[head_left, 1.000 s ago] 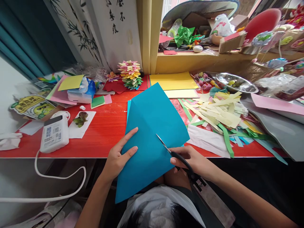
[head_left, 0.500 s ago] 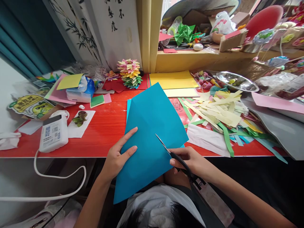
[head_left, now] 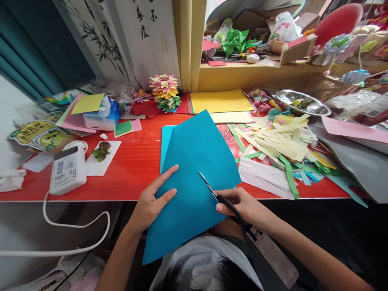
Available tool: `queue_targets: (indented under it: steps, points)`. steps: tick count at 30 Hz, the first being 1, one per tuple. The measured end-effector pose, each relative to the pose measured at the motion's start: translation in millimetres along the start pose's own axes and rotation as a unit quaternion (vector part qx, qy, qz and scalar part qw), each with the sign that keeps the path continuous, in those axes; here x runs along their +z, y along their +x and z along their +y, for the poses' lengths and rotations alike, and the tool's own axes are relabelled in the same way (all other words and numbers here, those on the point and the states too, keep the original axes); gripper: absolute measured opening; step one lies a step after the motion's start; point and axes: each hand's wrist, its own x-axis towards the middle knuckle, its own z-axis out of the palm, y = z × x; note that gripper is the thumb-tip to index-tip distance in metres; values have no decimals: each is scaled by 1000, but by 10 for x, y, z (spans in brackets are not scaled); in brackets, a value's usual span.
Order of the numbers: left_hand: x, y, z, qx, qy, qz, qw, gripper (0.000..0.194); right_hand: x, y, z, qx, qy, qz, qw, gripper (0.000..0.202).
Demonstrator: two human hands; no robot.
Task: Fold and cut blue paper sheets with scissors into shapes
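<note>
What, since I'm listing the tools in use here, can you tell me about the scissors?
The scissors have a black handle, plastic by its look, and a slim, pointed, silvery blade that looks like metal. The right hand grips the handle, covering part of it. They slant, tip pointing forward and toward the person's left, with the visible blade over the large blue sheet. Whether the other blade lies beneath the sheet can't be told.
</note>
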Motion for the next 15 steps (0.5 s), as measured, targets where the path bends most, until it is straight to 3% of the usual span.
queue_targets:
  steps: [8,15]
  points:
    - [14,-17,5,-8,-5,-6,1000,47,14,-2,-13,-24,9,-5,1000,20]
    - [15,-16,27,-11,-1,-4,1000,48,8,5,29,-35,5,-14,999,32]
